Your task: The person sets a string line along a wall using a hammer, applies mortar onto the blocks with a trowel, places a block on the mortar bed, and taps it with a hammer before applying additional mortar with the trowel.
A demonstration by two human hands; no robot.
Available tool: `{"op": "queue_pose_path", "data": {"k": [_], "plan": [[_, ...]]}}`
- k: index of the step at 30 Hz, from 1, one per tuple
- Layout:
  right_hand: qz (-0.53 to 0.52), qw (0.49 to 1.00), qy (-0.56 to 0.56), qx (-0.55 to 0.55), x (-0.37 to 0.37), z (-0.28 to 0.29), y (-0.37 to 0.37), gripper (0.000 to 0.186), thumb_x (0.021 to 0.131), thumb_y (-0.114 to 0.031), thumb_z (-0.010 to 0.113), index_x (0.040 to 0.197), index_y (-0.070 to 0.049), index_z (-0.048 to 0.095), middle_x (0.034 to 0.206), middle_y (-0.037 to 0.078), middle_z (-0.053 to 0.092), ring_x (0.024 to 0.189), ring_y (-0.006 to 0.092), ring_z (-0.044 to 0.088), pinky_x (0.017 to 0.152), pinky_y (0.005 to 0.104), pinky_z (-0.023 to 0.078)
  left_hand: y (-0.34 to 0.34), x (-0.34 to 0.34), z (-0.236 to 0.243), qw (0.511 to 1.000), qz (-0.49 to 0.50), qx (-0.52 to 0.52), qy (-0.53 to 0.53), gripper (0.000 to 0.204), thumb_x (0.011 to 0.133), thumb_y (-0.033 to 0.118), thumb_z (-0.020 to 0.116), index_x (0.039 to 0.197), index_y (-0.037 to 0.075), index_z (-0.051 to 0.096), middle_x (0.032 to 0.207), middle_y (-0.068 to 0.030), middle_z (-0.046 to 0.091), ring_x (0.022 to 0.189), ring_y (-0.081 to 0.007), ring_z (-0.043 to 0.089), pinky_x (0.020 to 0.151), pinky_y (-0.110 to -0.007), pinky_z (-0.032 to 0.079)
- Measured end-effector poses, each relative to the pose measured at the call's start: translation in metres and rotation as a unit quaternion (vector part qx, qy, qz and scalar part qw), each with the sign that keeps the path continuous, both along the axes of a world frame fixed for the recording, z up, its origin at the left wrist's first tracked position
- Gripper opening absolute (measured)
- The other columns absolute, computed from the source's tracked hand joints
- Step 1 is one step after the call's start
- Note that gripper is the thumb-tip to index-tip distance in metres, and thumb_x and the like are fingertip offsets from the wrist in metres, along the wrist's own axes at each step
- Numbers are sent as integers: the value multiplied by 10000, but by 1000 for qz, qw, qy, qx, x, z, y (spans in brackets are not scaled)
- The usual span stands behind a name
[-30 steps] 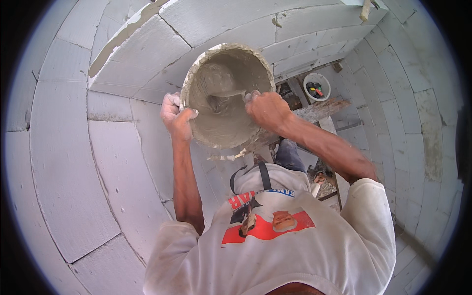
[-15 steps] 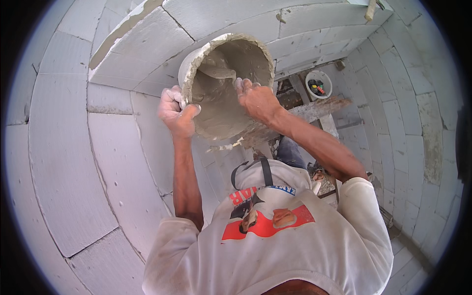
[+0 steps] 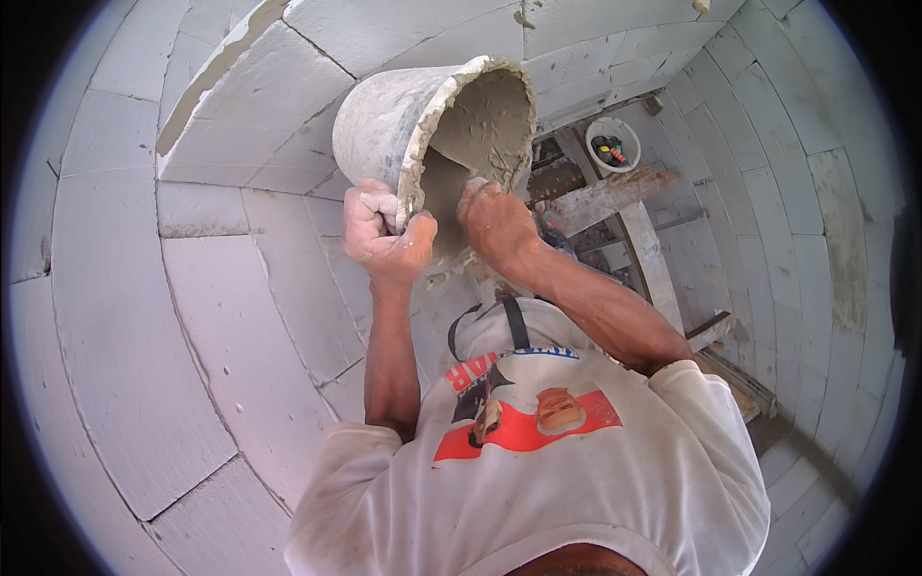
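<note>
A mortar-smeared bucket point(image 3: 375, 120) is tipped on its side against the block wall, its mouth facing right and toward me. Grey wet mortar point(image 3: 495, 120) coats its inside, and lumps crust its rim. My left hand point(image 3: 389, 235) is closed around the lower left of the rim. At the bucket's mouth, my right hand point(image 3: 499, 228) is closed, knuckles up, on a trowel point(image 3: 445, 182). The trowel's grey blade sits inside the bucket, partly covered with mortar; its handle is hidden in my fist.
Pale block walls point(image 3: 230, 336) rise at left and right, with a block ledge point(image 3: 259, 106) behind the bucket. Below at right stand wooden planks point(image 3: 615, 200) and a white bucket point(image 3: 613, 144) holding small tools. Another plank point(image 3: 653, 269) runs toward me.
The bucket has tipped further sideways, its mouth turning right. My left hand has moved right and down with the rim. My right hand and the trowel have shifted slightly down.
</note>
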State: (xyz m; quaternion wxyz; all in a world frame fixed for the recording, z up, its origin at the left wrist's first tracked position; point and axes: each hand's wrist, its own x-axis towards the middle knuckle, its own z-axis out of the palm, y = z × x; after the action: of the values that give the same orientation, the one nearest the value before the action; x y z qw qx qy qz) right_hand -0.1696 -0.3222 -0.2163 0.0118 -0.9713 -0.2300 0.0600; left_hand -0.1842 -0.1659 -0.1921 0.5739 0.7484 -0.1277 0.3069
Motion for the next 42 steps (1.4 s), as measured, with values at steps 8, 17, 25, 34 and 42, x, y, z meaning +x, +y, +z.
{"op": "queue_pose_path", "data": {"k": [8,17,25,34,42], "plan": [[72,942,253,207,0,-15,-44,365,852,-115,648,1166,71,670,1012,271,722,963,390,725,779,518,579,10,-20,14,996,-56,-52,52,291,646,-111,626,811,63,463,747,16,425,656,-67,357,557,-228,291],[-89,528,642,549,-15,-45,-47,300,940,-89,703,1209,34,651,798,37,647,523,100,540,487,275,453,26,-23,7,981,-44,-138,126,291,629,-108,597,818,72,469,806,-18,503,706,-92,447,676,-255,401],[-125,493,668,543,-8,9,-66,277,958,-78,676,1211,28,642,659,-10,527,442,52,426,398,245,357,40,-18,-38,910,85,-381,137,247,645,-107,553,829,45,487,861,-94,617,758,-189,600,772,-344,537],[-68,529,593,603,100,146,-124,310,974,-88,659,1224,93,630,683,22,548,420,61,455,327,213,331,44,-56,-88,783,135,-565,223,223,635,-72,541,784,63,446,846,-121,617,743,-245,623,745,-407,568],[105,975,-14,196,253,277,-146,302,907,-170,655,1133,9,746,724,79,670,513,136,589,464,315,525,36,-68,-130,763,292,-490,303,266,634,-86,587,798,71,448,773,-40,499,682,-179,521,621,-350,468]]}}
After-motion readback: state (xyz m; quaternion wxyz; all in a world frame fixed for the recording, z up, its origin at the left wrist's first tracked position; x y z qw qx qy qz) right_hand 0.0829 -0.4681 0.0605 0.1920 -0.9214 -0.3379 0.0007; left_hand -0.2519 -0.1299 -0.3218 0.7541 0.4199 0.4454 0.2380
